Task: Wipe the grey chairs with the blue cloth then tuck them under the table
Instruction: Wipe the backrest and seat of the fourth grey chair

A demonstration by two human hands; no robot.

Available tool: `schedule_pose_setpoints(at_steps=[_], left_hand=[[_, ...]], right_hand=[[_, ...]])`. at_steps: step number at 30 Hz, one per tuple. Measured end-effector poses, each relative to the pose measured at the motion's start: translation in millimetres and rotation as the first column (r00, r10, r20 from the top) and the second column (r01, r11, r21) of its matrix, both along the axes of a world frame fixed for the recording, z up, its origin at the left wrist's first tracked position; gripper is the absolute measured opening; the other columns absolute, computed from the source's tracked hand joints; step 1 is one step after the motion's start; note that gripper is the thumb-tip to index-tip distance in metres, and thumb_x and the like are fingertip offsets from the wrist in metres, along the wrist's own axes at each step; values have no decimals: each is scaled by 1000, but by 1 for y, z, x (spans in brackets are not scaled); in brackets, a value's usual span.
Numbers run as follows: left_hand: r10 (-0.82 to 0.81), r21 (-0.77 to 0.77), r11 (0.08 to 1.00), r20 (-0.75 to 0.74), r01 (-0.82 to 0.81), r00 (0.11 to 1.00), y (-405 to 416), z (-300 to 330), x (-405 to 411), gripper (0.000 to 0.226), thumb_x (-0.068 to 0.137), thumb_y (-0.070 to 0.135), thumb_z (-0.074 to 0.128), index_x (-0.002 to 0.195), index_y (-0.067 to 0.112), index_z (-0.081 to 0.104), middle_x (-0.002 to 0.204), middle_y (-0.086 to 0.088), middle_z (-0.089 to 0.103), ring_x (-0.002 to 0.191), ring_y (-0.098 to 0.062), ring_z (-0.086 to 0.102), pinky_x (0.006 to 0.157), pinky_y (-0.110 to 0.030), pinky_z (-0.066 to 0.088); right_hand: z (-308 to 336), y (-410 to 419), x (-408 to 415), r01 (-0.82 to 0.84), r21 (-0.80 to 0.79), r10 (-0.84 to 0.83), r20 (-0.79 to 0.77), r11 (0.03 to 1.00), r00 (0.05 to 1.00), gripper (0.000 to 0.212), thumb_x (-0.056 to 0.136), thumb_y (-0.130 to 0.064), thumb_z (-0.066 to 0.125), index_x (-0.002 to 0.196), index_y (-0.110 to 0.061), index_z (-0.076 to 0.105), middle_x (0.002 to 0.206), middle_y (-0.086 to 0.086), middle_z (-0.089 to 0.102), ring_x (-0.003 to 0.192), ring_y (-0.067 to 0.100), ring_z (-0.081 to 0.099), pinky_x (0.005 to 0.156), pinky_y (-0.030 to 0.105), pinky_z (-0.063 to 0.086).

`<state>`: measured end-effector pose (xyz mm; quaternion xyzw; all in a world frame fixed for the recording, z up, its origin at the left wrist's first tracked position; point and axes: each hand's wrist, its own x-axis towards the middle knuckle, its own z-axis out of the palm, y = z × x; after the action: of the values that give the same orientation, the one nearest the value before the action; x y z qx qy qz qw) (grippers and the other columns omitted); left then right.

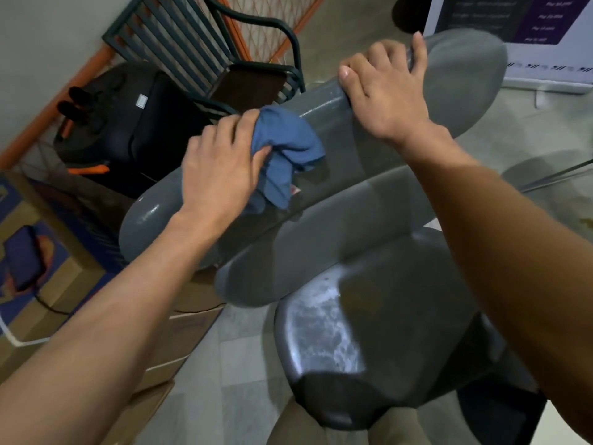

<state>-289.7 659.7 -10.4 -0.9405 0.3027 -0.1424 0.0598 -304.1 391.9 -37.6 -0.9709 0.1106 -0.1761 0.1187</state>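
The left hand [218, 168] clenches the bunched blue cloth [285, 149] against the top edge of the grey chair [321, 200] backrest. The right hand [382, 91] curls over that same edge. A dark slatted chair [192, 43] stands just behind.

Left forearm rising from the lower left of the frame, left hand [221, 165] at centre with fingers curled in a grip, right forearm entering from the right edge, right hand [385, 94] upper centre-right, fingers hooked, thumb extended
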Motion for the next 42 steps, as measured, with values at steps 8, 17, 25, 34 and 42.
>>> schedule_pose_setpoints(at_steps=[8,17,25,34,42], left_hand=[[331,-181,915,-177,-361,927,181,-12,-70,68,103,53,32,156,11,29,134,-28,48,116,-46,47,93,-61,43],[220,-367,905,-33,-216,975,139,-28,-47,54,106,26,43,155,5,33,145,-29,45,130,-44,44,108,-54,37],[48,-11,999,31,-48,998,7,-2,1,55,110,43,32,152,7,36,134,-24,56,114,-44,55,92,-55,42],[-91,-14,996,81,93,993,-154,-21,34,64,107,51,23,153,10,40,136,-15,58,115,-38,57,92,-51,43],[-156,49,987,27,155,987,-75,-1,32,69,106,62,33,154,12,33,128,-21,57,107,-43,57,84,-54,45]], right_hand=[[-1,8,-4,54,-91,-54,-7,994,998,56,105,-46,10,127,-19,54,135,11,51,141,30,35,122,60,5],[-6,16,5,137,-75,-138,-12,988,990,54,104,-44,11,128,-20,53,141,7,49,144,28,33,122,57,6],[-1,13,5,69,-39,-71,-43,997,997,53,105,-43,14,130,-21,55,136,8,51,145,28,31,122,61,-1],[6,-55,0,44,0,-44,-32,999,999,49,104,-42,21,135,-29,57,138,6,52,141,26,35,121,42,8],[-1,-61,-3,92,40,-91,-26,995,996,47,104,-52,21,132,-35,56,142,-1,51,150,23,25,122,60,-2]])
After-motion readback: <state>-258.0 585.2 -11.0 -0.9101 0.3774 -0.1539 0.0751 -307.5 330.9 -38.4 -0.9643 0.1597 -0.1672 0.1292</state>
